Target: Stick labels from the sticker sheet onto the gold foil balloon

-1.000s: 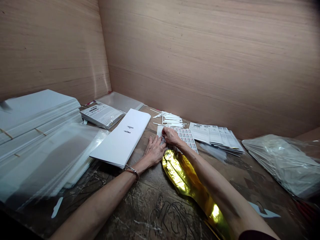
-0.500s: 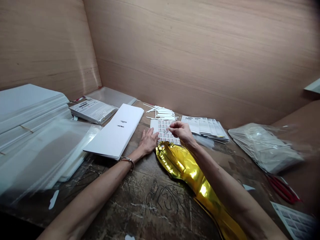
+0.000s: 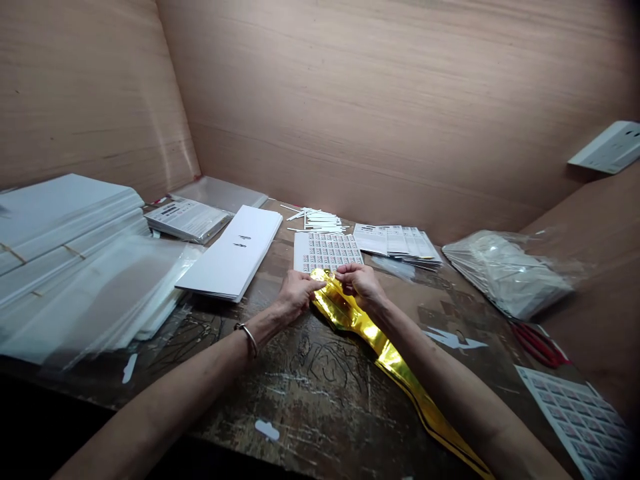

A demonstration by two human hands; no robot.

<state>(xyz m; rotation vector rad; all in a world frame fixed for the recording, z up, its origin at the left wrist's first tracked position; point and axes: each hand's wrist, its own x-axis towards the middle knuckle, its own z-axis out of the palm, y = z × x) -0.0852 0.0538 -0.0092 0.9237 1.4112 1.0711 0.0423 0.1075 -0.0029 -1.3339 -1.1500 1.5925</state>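
A flat gold foil balloon (image 3: 370,330) stretches from the middle of the table toward the lower right, partly beneath my right forearm. My left hand (image 3: 300,292) pinches the balloon's far end between thumb and fingers. Close beside it, my right hand (image 3: 364,285) is closed at the fingertips over that same end, on what looks like a small sticker; the fingers partly hide it. Just beyond both hands lies a white sheet of small printed stickers (image 3: 330,248), its near edge covered by the balloon and hands.
Left of my hands are a white card stack (image 3: 235,257), clear plastic sleeves (image 3: 100,293) and banded white card bundles (image 3: 75,200). White sticks (image 3: 323,220) and printed cards (image 3: 400,241) lie behind. At right are a plastic-wrapped pack (image 3: 510,273), red-handled scissors (image 3: 537,345) and another sticker sheet (image 3: 570,413).
My right hand has moved off the sticker sheet to the balloon's far end. My left hand has left the sheet's edge and now pinches the balloon. The camera view has shifted slightly.
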